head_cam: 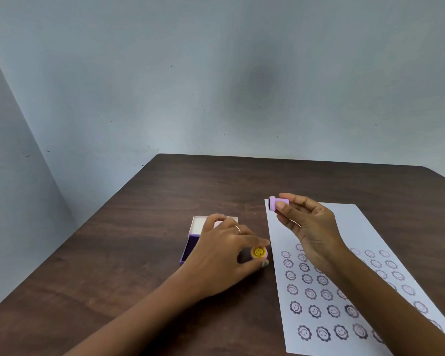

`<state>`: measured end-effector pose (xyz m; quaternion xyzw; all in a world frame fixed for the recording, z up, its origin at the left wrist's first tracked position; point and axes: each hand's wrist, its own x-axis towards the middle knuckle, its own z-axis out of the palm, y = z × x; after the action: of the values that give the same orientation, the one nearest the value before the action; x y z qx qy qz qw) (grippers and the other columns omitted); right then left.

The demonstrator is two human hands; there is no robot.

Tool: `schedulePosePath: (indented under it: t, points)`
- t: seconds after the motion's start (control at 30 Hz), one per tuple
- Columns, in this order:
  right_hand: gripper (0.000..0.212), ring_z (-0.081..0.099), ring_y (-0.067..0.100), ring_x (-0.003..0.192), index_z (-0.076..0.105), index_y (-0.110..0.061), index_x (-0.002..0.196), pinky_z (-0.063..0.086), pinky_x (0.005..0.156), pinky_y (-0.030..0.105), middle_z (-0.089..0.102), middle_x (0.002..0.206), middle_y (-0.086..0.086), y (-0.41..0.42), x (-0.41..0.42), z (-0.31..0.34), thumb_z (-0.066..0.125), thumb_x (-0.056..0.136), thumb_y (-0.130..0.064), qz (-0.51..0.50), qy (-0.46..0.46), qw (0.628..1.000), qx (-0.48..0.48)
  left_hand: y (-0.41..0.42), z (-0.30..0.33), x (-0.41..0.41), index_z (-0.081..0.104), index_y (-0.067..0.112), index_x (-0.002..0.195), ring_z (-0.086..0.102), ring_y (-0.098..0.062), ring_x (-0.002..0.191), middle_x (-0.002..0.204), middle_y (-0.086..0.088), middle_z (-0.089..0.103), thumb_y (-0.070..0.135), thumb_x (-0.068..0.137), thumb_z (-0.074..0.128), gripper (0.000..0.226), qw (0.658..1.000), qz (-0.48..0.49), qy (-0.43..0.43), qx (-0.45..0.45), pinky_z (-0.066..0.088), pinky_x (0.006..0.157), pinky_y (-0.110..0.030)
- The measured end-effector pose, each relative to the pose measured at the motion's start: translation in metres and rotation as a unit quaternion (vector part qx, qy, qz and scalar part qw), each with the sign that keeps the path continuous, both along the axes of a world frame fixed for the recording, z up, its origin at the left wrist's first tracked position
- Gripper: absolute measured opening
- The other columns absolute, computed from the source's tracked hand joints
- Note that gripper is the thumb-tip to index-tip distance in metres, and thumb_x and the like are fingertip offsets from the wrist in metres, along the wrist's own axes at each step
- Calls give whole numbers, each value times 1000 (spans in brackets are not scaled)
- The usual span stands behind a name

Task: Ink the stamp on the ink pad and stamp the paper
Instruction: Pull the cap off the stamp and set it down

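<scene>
1. The right hand (310, 227) pinches the small lilac cylindrical plastic stamp (278, 203) between thumb and fingertips, raised above the far left corner of the white paper sheet (344, 222).
2. Rows of dark flower-smiley prints cover the sheet's near part.
3. Left of the sheet, on the dark wooden tabletop (139, 253), the left hand (224, 253) grips a round cap with a yellow smiley (259, 252).
4. The open purple ink pad box (193, 242) lies left of the sheet, partly under that hand.

on the table (139, 253), the open ink pad case (190, 242) lies left of the stamped paper (350, 253), with the stamp cap (259, 252) between them under the left hand (224, 250), and the stamp (278, 203) held above the paper's far-left corner by the right hand (311, 227).
</scene>
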<state>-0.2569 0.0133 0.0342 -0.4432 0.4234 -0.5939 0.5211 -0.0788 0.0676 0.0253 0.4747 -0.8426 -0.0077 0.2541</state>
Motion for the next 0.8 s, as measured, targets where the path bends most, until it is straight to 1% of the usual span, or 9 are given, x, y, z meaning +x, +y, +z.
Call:
schedulePosePath:
  t: [0.1, 0.27, 0.37, 0.47, 0.5, 0.53, 0.6, 0.7, 0.8]
  points:
    - [29, 68, 20, 92, 65, -13, 102, 56, 78, 27, 70, 102, 8, 0, 1, -1, 69, 74, -9, -11, 26, 1000, -6, -2, -4, 1, 58, 40, 123, 42, -1, 118, 124, 19, 60, 56, 90, 46, 39, 999, -1, -32, 6, 5, 106, -27]
    - [25, 68, 18, 90, 66, -16, 98, 57, 74, 22, 70, 99, 5, 0, 1, -2, 70, 74, -10, -10, 38, 999, -15, -4, -8, 4, 58, 42, 121, 41, 0, 120, 123, 20, 59, 59, 88, 46, 39, 1000, -3, -16, -3, 4, 105, -27]
    - [23, 69, 17, 88, 67, -18, 95, 57, 72, 20, 71, 97, 4, 0, 1, -2, 70, 73, -11, -6, 39, 999, -23, -11, 0, 14, 60, 44, 117, 45, 1, 114, 118, 20, 62, 63, 84, 43, 42, 999, 14, 12, -28, 12, 100, -25]
    - [21, 69, 16, 86, 67, -20, 93, 57, 71, 19, 71, 96, 2, 1, 1, -2, 70, 73, -15, -11, 57, 998, -36, -23, 12, 38, 64, 42, 111, 53, -3, 110, 114, 18, 64, 58, 84, 50, 34, 996, 53, 71, -29, 28, 101, -34]
    - [21, 69, 15, 86, 66, -21, 93, 57, 70, 18, 71, 95, 2, 1, 2, -2, 70, 73, -15, -13, 62, 997, -41, -27, 14, 48, 65, 40, 112, 53, -3, 111, 115, 17, 63, 53, 85, 55, 31, 994, 54, 89, -10, 32, 103, -36]
    - [21, 69, 15, 85, 66, -20, 94, 56, 69, 16, 71, 95, 3, 1, 2, -2, 70, 74, -15, -14, 69, 996, -47, -30, 15, 59, 64, 39, 114, 52, -1, 112, 117, 17, 62, 50, 85, 59, 32, 993, 49, 107, 19, 35, 103, -35]
    - [23, 69, 14, 85, 66, -18, 97, 56, 68, 15, 71, 96, 4, 2, 3, -1, 69, 74, -16, -15, 82, 995, -58, -32, 15, 80, 61, 40, 118, 49, 3, 115, 122, 19, 57, 54, 78, 65, 43, 985, 30, 137, 95, 37, 102, -28]
    - [27, 68, 13, 86, 66, -17, 100, 55, 68, 12, 70, 97, 3, 5, 6, 0, 70, 74, -19, -12, 121, 989, -80, -26, 9, 109, 55, 48, 120, 43, 9, 122, 132, 24, 49, 53, 60, 77, 64, 962, 23, 183, 204, 36, 103, -22]
    - [28, 68, 11, 87, 67, -17, 101, 54, 70, 11, 71, 97, 0, 9, 11, -1, 71, 73, -21, -18, 168, 980, -106, -23, 1, 130, 48, 51, 123, 37, 11, 128, 140, 25, 42, 47, 54, 83, 77, 944, 19, 203, 259, 31, 109, -19]
